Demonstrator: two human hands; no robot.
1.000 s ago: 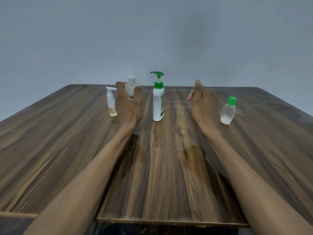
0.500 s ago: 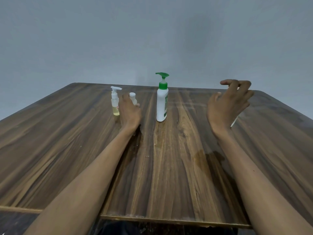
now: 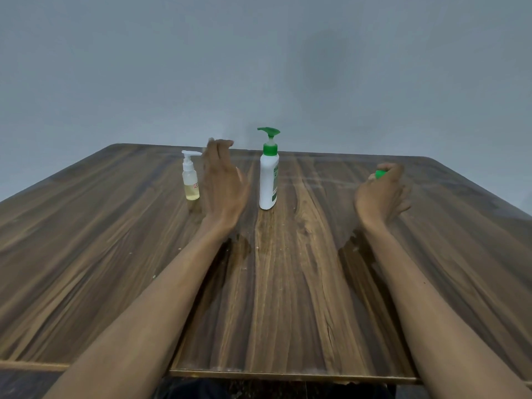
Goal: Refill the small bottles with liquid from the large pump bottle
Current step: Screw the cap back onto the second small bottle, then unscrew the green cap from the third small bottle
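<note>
A small pump bottle [image 3: 190, 180] with yellowish liquid stands left of the large pump bottle [image 3: 269, 175] on the wooden table [image 3: 86, 254]. Between the two, the left hand [image 3: 223, 182] hovers with fingers straight, holding nothing. Right of the large bottle, the right hand [image 3: 381, 194] curls round a green-capped bottle [image 3: 379, 174], mostly hidden.

open table [image 3: 288, 283] between hands [image 3: 223, 188]; pump bottle [image 3: 269, 180] midway.
</note>
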